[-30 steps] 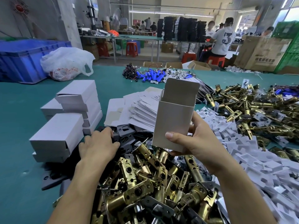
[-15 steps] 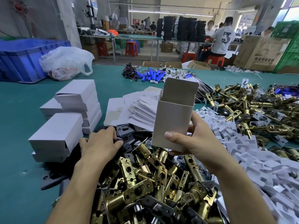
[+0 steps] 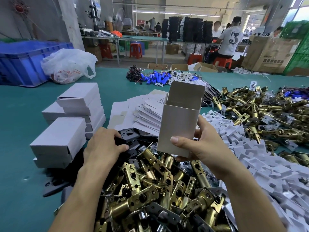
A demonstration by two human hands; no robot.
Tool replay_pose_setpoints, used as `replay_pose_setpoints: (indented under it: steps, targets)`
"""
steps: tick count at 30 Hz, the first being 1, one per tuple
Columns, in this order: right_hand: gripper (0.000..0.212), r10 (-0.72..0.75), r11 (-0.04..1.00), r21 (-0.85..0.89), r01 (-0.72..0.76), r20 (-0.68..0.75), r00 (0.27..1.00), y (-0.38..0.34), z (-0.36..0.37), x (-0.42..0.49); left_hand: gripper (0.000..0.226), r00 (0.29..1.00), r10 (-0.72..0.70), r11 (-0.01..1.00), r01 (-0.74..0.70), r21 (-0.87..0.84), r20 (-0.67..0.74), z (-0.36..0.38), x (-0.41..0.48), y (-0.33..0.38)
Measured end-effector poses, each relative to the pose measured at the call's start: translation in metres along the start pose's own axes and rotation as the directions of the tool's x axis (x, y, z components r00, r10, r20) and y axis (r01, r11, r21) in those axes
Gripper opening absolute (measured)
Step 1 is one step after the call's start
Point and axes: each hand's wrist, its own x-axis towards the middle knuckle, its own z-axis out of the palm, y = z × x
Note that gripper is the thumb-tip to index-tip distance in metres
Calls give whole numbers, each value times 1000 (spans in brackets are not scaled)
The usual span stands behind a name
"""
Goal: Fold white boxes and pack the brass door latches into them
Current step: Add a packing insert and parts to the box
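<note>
The green table [image 3: 25,190] fills most of what I see, with a blue crate [image 3: 25,64] at its far left edge and a white plastic bag [image 3: 66,67] just beside the crate. Nearest to me lies a heap of brass latches [image 3: 150,190], piled between my forearms, and a second heap [image 3: 267,118] spreads across the far right. Between the two heaps a drift of small white pieces [image 3: 250,156] runs down the right side. On the left stand closed boxes [image 3: 66,118], stacked in two piles, and beyond my hands a fanned stack of flat blanks [image 3: 147,113] lies on the table. My right hand [image 3: 205,148] holds one open box [image 3: 178,128] upright above the near heap, its top flap standing up and its mouth open; my thumb presses its near face and my fingers wrap round its right side and base. My left hand [image 3: 103,148] rests palm down at the far left edge of the near heap, fingers and thumb curled round a black plate [image 3: 120,141] among other dark plates.
</note>
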Motion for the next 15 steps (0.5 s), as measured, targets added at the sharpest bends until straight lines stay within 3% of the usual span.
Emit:
replay_pose_setpoints:
  steps: [9,15]
  targets:
    - [52,11,1000,3,-11,-5,1000,0,0,1,36,996,-47,998,44,-40,-74,1,0,0]
    - [51,11,1000,3,-11,-4,1000,1,0,1,33,999,-43,997,43,-69,4,7,2,-4]
